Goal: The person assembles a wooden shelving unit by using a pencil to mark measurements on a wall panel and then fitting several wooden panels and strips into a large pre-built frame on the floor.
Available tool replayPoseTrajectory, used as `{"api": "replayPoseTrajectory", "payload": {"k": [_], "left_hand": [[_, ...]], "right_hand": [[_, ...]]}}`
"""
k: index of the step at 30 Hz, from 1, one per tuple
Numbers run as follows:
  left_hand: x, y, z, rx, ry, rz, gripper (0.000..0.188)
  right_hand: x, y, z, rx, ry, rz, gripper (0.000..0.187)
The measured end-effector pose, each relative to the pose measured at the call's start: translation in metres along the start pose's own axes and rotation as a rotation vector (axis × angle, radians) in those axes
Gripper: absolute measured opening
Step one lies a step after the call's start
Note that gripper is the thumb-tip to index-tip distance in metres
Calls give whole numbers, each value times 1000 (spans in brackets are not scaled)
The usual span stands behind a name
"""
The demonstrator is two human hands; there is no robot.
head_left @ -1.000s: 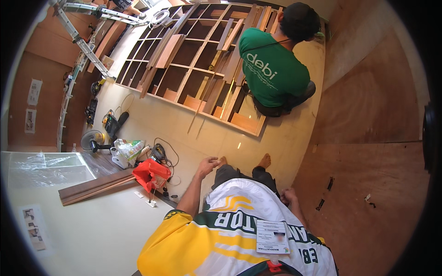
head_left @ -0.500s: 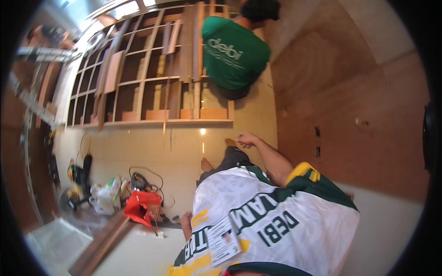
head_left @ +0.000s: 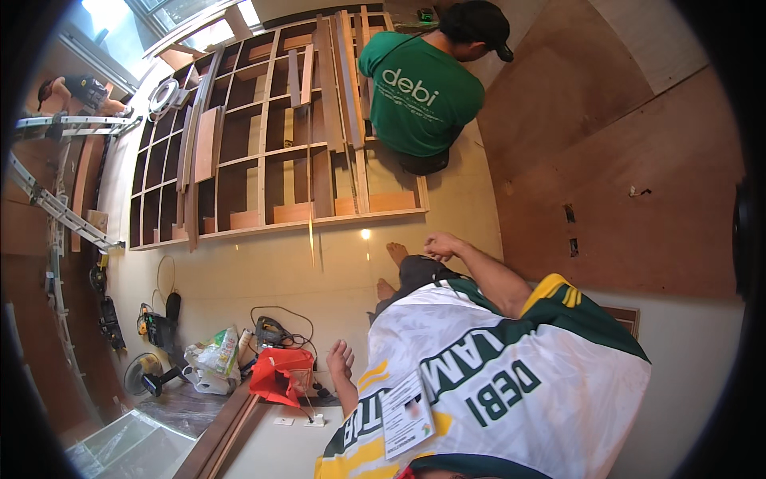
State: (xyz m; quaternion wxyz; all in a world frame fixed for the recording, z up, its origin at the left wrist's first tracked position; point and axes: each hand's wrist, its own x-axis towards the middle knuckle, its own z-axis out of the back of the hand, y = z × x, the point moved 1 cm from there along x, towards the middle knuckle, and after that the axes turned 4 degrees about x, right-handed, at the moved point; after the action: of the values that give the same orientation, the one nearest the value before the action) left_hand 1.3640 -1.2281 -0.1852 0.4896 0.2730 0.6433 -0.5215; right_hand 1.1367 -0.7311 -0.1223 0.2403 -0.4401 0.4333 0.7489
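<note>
My left hand (head_left: 341, 361) hangs low beside my white, green and yellow jersey (head_left: 495, 359), its fingers stretched and holding nothing. Closest to it is a red bag (head_left: 279, 369) on the floor, not touched. My right hand (head_left: 441, 246) is held out over my dark trousers, fingers curled in, with nothing visible in them. Beyond it lies a large wooden grid frame (head_left: 319, 217) with several loose boards (head_left: 207, 144) across it. A person in a green shirt (head_left: 423, 100) and dark cap bends down at the frame's right end.
Left of the red bag are a plastic bag (head_left: 214, 363), a corded power tool (head_left: 271, 331) and a small fan (head_left: 144, 375). Long brown boards (head_left: 227, 431) lie at the lower left. Ladders (head_left: 68, 211) and another person (head_left: 80, 92) are far left. Brown panels (head_left: 622, 184) stand right.
My view has shifted, so the scene sits further right and down. My left hand has risen away from the jersey and shows more fully. The person in green has turned the head to the right.
</note>
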Motion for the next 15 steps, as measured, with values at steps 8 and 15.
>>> {"api": "replayPoseTrajectory", "payload": {"k": [8,15], "left_hand": [[39,-79,-56,302,71,31,57],[53,-168,-214,619,196,-204,57]], "right_hand": [[-38,-89,54,284,-286,-119,45],[-41,-194,77,487,-462,-199,58]]}}
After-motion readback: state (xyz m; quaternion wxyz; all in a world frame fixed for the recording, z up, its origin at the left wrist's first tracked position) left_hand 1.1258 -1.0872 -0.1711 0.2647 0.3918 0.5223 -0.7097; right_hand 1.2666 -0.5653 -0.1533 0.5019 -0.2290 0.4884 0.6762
